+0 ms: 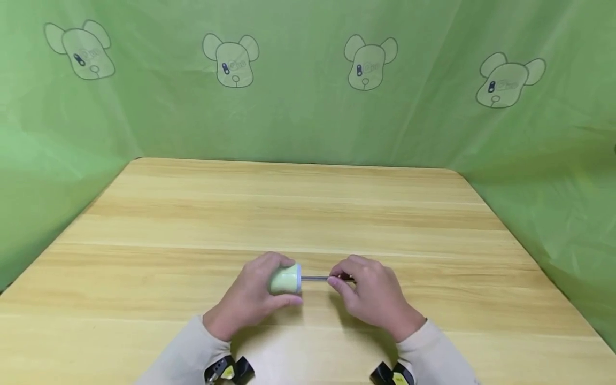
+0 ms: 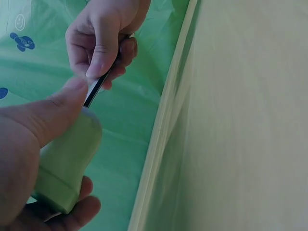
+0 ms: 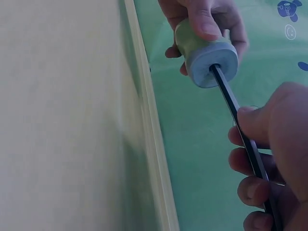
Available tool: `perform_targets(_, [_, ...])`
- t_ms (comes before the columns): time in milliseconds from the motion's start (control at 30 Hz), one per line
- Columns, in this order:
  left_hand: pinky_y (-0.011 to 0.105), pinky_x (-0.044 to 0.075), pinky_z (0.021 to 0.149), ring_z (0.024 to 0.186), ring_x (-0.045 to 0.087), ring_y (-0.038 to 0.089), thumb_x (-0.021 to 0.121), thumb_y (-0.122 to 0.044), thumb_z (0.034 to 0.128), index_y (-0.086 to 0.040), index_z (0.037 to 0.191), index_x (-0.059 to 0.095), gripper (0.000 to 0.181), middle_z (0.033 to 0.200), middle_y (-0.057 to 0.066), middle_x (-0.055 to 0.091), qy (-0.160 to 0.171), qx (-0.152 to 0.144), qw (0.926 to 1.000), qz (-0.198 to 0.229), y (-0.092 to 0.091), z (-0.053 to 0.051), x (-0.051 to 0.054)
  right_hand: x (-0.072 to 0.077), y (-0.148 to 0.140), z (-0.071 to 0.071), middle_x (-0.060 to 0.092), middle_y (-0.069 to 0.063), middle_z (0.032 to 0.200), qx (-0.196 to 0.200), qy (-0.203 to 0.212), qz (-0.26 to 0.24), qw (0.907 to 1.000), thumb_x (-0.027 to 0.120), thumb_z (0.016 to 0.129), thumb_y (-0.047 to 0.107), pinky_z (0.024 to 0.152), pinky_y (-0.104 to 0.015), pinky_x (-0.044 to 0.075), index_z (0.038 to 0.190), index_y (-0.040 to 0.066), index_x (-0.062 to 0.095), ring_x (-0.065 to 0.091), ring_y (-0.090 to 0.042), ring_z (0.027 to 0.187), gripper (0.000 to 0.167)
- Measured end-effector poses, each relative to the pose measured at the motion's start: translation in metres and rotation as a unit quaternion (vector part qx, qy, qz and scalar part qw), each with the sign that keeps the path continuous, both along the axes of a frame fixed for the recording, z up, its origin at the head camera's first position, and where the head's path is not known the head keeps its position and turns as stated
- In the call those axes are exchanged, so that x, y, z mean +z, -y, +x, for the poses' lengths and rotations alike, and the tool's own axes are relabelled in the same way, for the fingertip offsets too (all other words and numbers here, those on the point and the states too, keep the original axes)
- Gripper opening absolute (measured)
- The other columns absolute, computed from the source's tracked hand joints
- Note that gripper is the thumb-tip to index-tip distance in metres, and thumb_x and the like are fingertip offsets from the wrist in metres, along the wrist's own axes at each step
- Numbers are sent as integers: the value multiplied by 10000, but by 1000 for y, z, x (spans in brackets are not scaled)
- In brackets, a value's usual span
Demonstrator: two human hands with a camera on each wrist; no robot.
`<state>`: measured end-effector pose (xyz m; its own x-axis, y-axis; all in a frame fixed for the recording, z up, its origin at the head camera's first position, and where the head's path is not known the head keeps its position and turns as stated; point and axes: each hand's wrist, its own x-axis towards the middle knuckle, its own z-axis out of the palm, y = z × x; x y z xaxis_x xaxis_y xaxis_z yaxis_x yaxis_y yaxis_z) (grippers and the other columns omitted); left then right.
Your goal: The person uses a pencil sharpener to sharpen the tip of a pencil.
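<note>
A pale green pencil sharpener (image 1: 285, 279) with a light blue end face is held in my left hand (image 1: 257, 291), thumb and fingers wrapped round its body. In the right wrist view, the sharpener's blue-grey face (image 3: 199, 67) has a hole, and the tip of a dark pencil (image 3: 231, 103) sits inside it. My right hand (image 1: 372, 291) grips the pencil along its shaft, thumb on one side and fingers curled on the other. The left wrist view has the sharpener (image 2: 67, 159) tilted, its narrower part near the pencil. The pencil's inserted end is hidden.
Both hands are above the near part of a wood-grain table (image 1: 308, 214). A green curtain (image 1: 308, 123) with printed bear heads hangs behind the table and along both sides. Black devices (image 1: 231, 369) are strapped at both wrists.
</note>
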<state>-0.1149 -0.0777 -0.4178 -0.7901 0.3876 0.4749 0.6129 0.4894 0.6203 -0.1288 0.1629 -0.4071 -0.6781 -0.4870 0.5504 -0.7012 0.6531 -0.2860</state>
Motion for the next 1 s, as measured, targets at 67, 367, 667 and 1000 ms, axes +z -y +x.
perform_targets(67, [211,512,651,831,586,151,878,-239,694,-43,1150,611,564,1084,74,639,-232,-86,9997,-6,0,0,-1,0,1,-1,637,83,750,106,1,-57,9999,776,793,124,523,-182,451,775,141,688,564,-24,640,92])
perform_targets(367, [150,501,604,767,607,126,842,-219,734,-46,1090,686,426,996,68,672,-850,-113,9961,200,-1,-4,-5,1,-1,-3,622,104,741,264,174,-122,9994,746,818,123,498,-174,413,762,156,683,519,-50,579,91])
perform_targets(667, [236,498,539,723,559,160,831,-166,719,-84,1086,683,405,948,60,656,10,919,9937,640,13,-11,-2,13,-29,-13,588,106,707,-273,223,-593,9976,725,821,28,510,-221,439,782,126,681,482,-35,584,114])
perform_targets(1000, [247,493,573,781,559,157,825,-214,765,-110,1162,671,439,1033,52,639,-39,797,9948,635,14,-10,-5,9,-36,-16,613,11,765,-256,610,-1238,9901,680,810,-84,514,-230,472,911,-1,678,520,-73,616,131])
